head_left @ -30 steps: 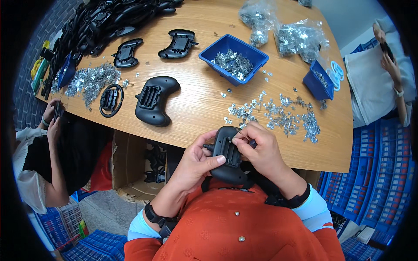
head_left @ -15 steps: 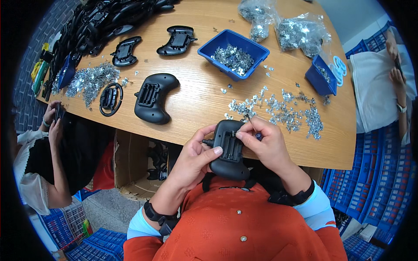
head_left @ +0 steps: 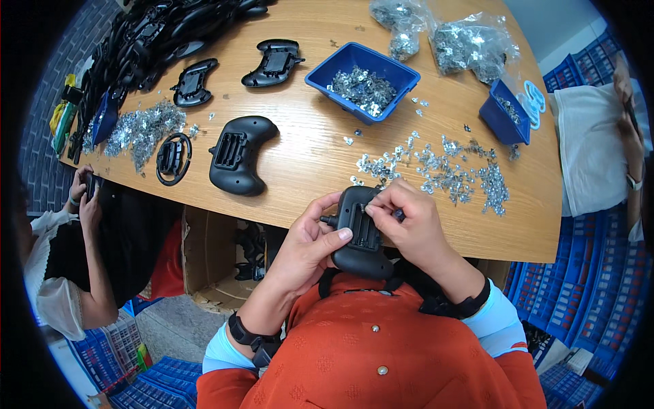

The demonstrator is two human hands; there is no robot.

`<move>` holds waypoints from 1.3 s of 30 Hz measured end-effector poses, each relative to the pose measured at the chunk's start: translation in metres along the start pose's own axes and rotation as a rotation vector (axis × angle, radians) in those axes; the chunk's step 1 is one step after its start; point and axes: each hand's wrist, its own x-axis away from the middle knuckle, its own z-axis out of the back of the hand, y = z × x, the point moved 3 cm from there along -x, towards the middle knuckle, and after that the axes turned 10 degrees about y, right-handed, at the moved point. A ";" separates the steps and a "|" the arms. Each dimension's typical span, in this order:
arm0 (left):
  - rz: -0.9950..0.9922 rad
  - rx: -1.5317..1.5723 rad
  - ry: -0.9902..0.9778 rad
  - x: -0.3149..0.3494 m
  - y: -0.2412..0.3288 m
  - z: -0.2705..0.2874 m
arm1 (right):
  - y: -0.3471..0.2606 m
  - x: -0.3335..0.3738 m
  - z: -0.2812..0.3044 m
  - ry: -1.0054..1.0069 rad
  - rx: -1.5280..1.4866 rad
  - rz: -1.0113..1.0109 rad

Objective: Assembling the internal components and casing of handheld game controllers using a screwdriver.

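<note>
My left hand [head_left: 310,242] is closed round a black game controller shell [head_left: 361,262], held just off the table's near edge. Its thumb presses beside the open battery compartment [head_left: 368,235], which faces up. My right hand [head_left: 419,221] pinches at the compartment's far end, where a small metal spring contact [head_left: 363,208] shows by the fingertips. A slim tool with a dark blue end [head_left: 399,215] is tucked in that hand; most of it is hidden by the fingers. Loose metal contact pieces [head_left: 443,174] are scattered on the table beyond my right hand.
On the wooden table [head_left: 306,150] are a blue bin [head_left: 402,92] of metal pieces, a smaller blue bin [head_left: 501,123], plastic bags [head_left: 470,48], another controller shell [head_left: 238,160] and a black ring part [head_left: 174,160]. People sit at left and right. A cardboard box [head_left: 204,252] stands below.
My right fingers have turned and closed in over the compartment's far end; the tool's thin tip no longer shows above them. My left hand keeps its hold on the controller shell.
</note>
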 end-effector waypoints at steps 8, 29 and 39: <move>-0.005 0.013 0.026 0.001 0.002 -0.002 | 0.001 -0.003 0.007 -0.003 -0.066 -0.018; -0.017 -0.040 0.007 0.003 -0.003 0.003 | -0.010 0.008 -0.003 0.016 0.349 0.418; -0.070 -0.079 0.002 0.009 0.009 -0.005 | -0.010 0.007 0.002 0.063 0.251 0.377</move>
